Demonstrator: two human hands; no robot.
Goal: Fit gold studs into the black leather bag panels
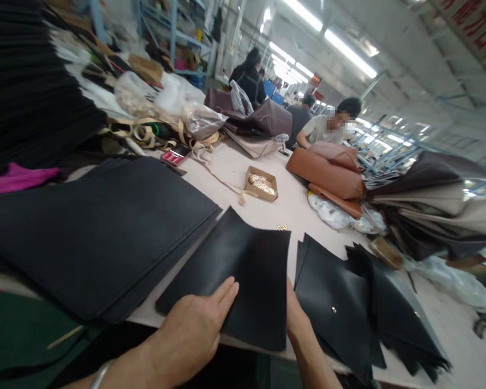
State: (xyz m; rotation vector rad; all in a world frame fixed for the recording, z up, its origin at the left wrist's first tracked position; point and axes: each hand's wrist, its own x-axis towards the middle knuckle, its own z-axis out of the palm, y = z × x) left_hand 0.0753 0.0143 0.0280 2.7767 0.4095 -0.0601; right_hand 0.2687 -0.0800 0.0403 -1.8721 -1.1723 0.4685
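Head view shows a black sheet (255,259) near the edge of a pale table (295,208), between a stack of larger black sheets (101,232) and a pile of black pieces (332,289). Across its lower part lies the left hand (196,327), fingers stretched out together, palm down, pressing on top without gripping. At the sheet's side edge is the right hand (296,316); its fingers are mostly hidden, so I cannot tell how far they close. Beyond sits a small box (267,196) with gold-coloured bits (261,183) inside.
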